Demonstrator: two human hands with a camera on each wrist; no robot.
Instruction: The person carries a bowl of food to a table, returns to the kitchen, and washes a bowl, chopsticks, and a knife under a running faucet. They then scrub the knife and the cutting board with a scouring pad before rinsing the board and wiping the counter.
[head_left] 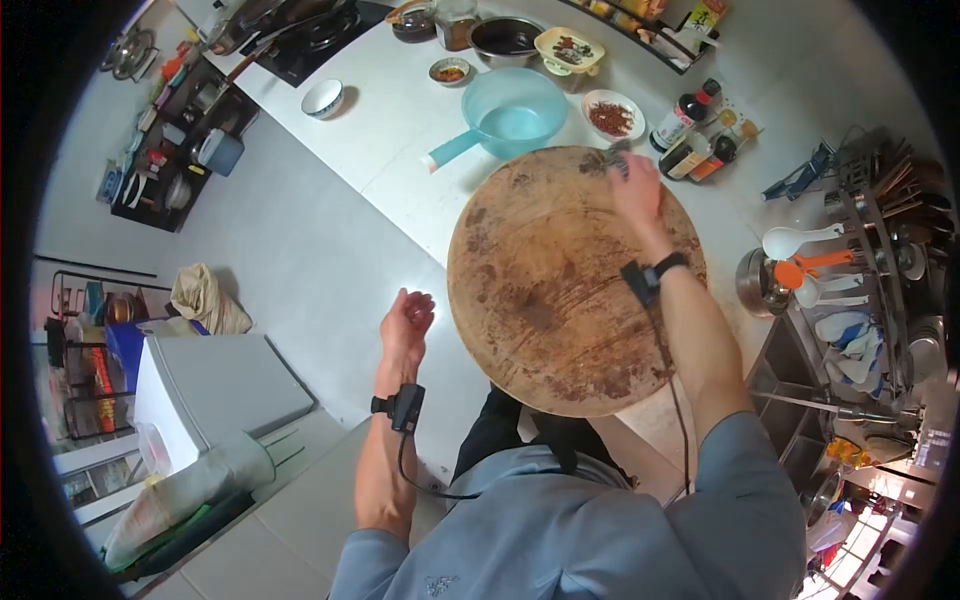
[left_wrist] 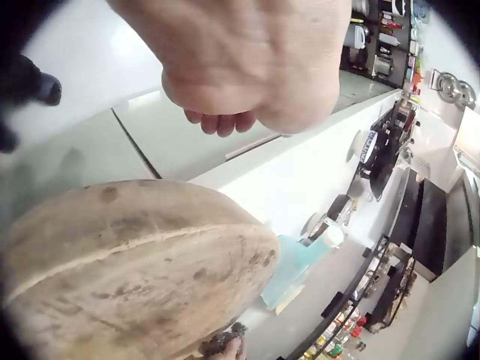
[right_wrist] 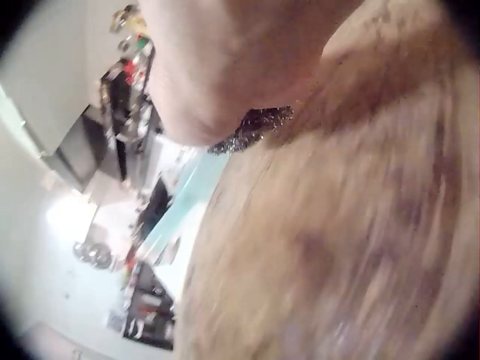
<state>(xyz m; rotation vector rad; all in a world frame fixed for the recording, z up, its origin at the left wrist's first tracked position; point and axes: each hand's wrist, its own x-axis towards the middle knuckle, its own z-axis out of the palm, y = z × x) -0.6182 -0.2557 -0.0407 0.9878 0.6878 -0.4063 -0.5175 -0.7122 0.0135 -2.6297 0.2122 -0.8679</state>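
Note:
A large round wooden chopping board (head_left: 560, 290), stained dark in patches, lies at the counter's near edge in the head view. My right hand (head_left: 638, 195) is over its far right part and grips a dark steel wool scrubber (head_left: 617, 152). The right wrist view shows the shiny, curly scrubber (right_wrist: 255, 129) under the hand, right at the wood. My left hand (head_left: 407, 322) hangs in the air to the left of the board and holds nothing, its fingers loosely bent. Beyond the far rim stands a translucent blue plastic ladle (head_left: 512, 110), its handle pointing left.
A plate of dried red spice (head_left: 613, 115) and several sauce bottles (head_left: 688, 125) stand behind the board. A small bowl (head_left: 322, 99) sits near the counter's left edge. Utensils hang at the right, by a sink (head_left: 790, 385). A white cabinet (head_left: 225, 395) stands at the left.

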